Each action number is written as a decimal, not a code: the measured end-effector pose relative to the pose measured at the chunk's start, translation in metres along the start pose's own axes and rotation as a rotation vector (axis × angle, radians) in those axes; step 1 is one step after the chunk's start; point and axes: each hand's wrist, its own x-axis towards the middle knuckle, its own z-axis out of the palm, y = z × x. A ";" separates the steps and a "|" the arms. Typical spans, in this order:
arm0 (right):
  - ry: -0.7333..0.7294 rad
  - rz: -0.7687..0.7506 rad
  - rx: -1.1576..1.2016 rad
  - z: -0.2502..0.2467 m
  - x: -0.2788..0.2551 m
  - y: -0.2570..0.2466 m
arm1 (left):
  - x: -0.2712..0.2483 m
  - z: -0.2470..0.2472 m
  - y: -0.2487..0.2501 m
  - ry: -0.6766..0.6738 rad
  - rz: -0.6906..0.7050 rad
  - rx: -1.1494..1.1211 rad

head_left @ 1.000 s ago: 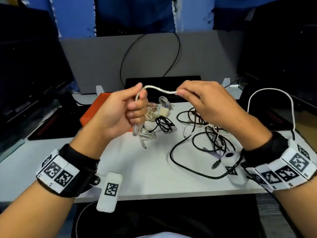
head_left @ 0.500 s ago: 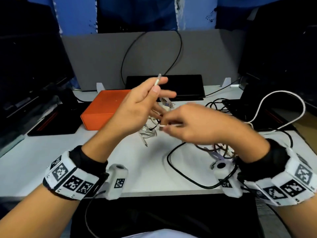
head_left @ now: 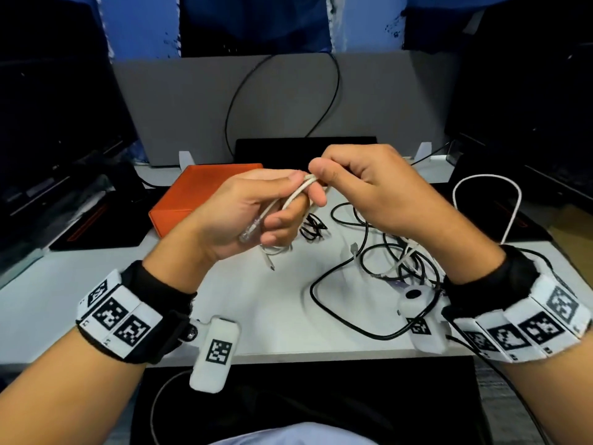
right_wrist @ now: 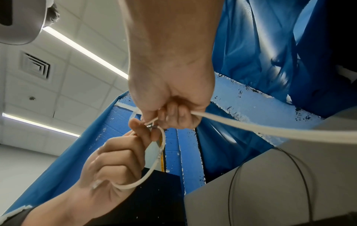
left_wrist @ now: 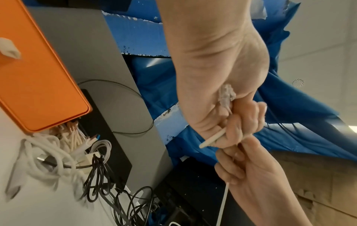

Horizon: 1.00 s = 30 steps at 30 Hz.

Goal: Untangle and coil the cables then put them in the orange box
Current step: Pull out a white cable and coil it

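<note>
Both hands are raised above the desk and hold one thin white cable (head_left: 293, 197). My left hand (head_left: 256, 213) grips it with curled fingers; the clear plug (head_left: 249, 233) lies against the palm, and a small loop (right_wrist: 154, 165) runs round the fingers. My right hand (head_left: 359, 184) pinches the same cable just above the left fingers, and the rest of it (right_wrist: 270, 130) trails off to the right. The orange box (head_left: 199, 194) sits closed on the desk behind the left hand. A tangle of black cables (head_left: 385, 261) lies under the right wrist.
A heap of white cables (left_wrist: 58, 152) and a small black coil (head_left: 313, 224) lie beside the box. A white loop (head_left: 487, 203) arches at the right. A black flat device (head_left: 305, 146) and a grey partition (head_left: 288, 101) stand behind; dark monitors flank both sides.
The right hand has risen from low beside the left wrist to the left fingertips. The cable now makes a loop round the left fingers, with the plug in the palm.
</note>
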 end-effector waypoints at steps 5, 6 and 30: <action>0.017 -0.001 -0.125 0.002 0.001 0.003 | 0.002 0.011 -0.001 0.009 -0.058 -0.057; 0.024 -0.006 -0.127 0.000 0.001 0.004 | 0.002 0.012 -0.001 0.008 -0.059 -0.071; 0.022 0.060 0.297 -0.004 0.004 0.010 | 0.002 0.025 0.006 0.037 0.065 -0.508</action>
